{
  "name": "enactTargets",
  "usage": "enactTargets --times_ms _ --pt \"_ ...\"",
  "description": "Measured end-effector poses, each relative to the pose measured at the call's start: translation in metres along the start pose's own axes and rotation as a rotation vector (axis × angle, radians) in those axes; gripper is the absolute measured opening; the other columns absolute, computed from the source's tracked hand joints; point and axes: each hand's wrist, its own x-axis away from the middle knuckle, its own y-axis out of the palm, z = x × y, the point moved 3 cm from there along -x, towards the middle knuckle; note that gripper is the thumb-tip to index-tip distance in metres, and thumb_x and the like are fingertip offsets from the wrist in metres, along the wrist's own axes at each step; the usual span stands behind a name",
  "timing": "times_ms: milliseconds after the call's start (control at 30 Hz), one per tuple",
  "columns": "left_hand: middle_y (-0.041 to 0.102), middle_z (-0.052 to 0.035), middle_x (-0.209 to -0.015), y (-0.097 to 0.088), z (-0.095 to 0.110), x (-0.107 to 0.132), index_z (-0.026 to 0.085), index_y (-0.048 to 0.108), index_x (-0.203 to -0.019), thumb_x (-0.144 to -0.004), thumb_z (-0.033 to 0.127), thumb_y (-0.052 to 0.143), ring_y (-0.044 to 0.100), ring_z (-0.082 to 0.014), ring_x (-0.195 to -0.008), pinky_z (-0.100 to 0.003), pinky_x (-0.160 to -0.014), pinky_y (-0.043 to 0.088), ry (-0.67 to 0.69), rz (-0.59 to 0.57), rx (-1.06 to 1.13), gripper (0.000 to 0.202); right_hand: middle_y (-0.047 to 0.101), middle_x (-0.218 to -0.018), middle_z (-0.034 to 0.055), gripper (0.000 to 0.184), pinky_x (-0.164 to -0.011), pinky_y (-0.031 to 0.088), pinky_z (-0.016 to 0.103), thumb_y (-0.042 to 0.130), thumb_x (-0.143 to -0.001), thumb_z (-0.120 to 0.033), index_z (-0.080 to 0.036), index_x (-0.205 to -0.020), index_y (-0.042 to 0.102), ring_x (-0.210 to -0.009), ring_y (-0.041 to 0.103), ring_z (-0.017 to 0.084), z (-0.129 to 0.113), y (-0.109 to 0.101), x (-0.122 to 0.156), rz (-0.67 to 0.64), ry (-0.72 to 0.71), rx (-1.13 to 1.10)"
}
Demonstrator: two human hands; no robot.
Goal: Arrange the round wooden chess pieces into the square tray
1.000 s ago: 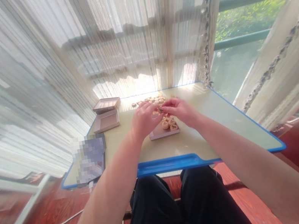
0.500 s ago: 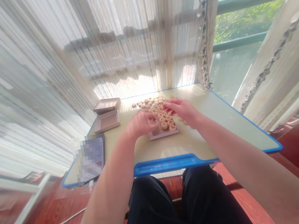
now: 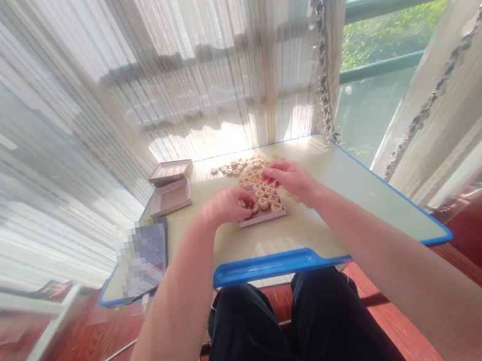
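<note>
A shallow box on the table holds several round wooden Chinese chess pieces marked with characters. My left hand reaches over the box's left side, its fingers closed around a Chinese chess piece low in the box. Over the box's far right corner is my right hand, thumb and fingers drawn together; whether a piece is between them is hidden. More loose pieces lie beyond the box, some face up with red or dark marks.
Two more shallow box parts, an open tray and another behind it, sit at the table's left. A tablet with a cable lies at the left edge. The table has a blue rim; sheer curtains hang behind.
My left hand has lowered toward the near left of the box, bringing a Chinese chess piece down there. The right hand has stayed nearly in place, its fingers drawn closer together.
</note>
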Motion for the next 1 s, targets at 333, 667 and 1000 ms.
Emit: enactTargets --times_ms 333,667,1000 --pt "0.064 -0.0018 -0.083 -0.0014 -0.0008 0.0014 0.023 0.073 -0.076 -0.062 0.044 0.069 0.059 -0.0154 -0.073 -0.025 -0.072 0.048 0.122 0.098 0.038 0.025 0.068 -0.076 0.0038 0.027 -0.065 0.047 0.027 0.056 -0.077 -0.041 -0.018 -0.076 0.07 -0.074 0.059 0.017 0.0007 0.0007 0.001 -0.035 -0.056 0.075" --pt "0.064 -0.0008 -0.086 0.0001 0.0043 0.0017 0.024 0.074 -0.071 -0.066 0.034 0.065 0.06 -0.0143 -0.075 -0.023 -0.074 0.047 0.138 0.059 0.052 0.015 0.068 -0.075 0.0035 0.026 -0.065 0.046 0.027 0.056 -0.077 -0.04 -0.017 -0.073 0.069 -0.073 0.06 0.017 0.0002 0.0008 0.0005 -0.035 -0.078 0.098" --pt "0.064 -0.0007 -0.088 0.0 0.0033 0.002 0.024 0.074 -0.073 -0.065 0.029 0.064 0.06 -0.016 -0.081 -0.023 -0.075 0.048 0.146 0.025 0.089 0.014 0.067 -0.072 0.0033 0.026 -0.065 0.047 0.027 0.056 -0.077 -0.04 -0.018 -0.071 0.068 -0.07 0.06 0.016 -0.0001 0.0004 0.0 -0.025 -0.082 0.094"
